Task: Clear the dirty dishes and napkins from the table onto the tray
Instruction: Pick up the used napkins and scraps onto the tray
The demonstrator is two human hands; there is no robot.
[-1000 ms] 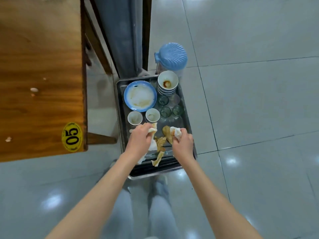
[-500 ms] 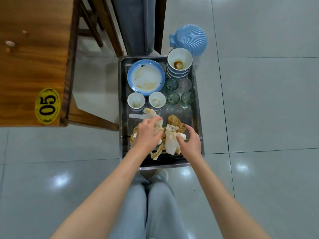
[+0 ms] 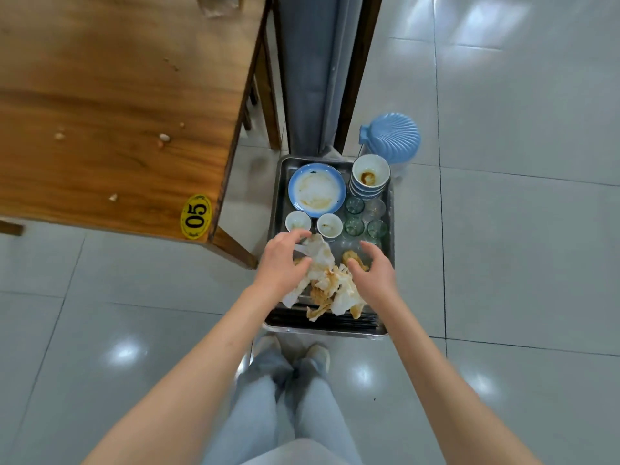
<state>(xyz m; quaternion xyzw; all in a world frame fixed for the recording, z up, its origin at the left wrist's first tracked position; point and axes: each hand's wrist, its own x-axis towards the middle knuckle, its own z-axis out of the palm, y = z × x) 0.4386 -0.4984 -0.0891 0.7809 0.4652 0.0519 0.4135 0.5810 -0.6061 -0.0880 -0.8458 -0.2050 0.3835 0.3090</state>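
1. Head view looks straight down on my two hands above the metal tray (image 3: 275,209), which stands low, over the tiled floor (image 3: 520,263), in front of my feet.
2. My left hand (image 3: 281,263) is over the near left part of the tray. Its fingers (image 3: 297,234) are spread and only loosely bent, and they touch the top of the napkin pile (image 3: 327,283); I cannot see a firm grip.
3. My right hand (image 3: 372,270) is on the right side of the same pile, fingers open and relaxed, the thumb touching a brown-stained napkin (image 3: 352,256).
4. The napkins lie crumpled in the near half of the tray, and some hang over the dark chopsticks (image 3: 292,322) along the near rim.
5. In the far half: a blue-rimmed plate (image 3: 317,190) at the left, a stack of bowls (image 3: 370,176) at the right corner, two small white cups (image 3: 298,221) just before the plate, and four small glasses (image 3: 354,226) beside them. They stand close together, near the rims.
6. The wooden counter (image 3: 117,112) is to the left of the tray and apart from it; its corner carries a yellow label "05" (image 3: 196,215), and a few crumbs lie on it.
7. A blue shell-shaped lid (image 3: 391,137) stands just beyond the far right corner of the tray.
8. To the right the floor is open.
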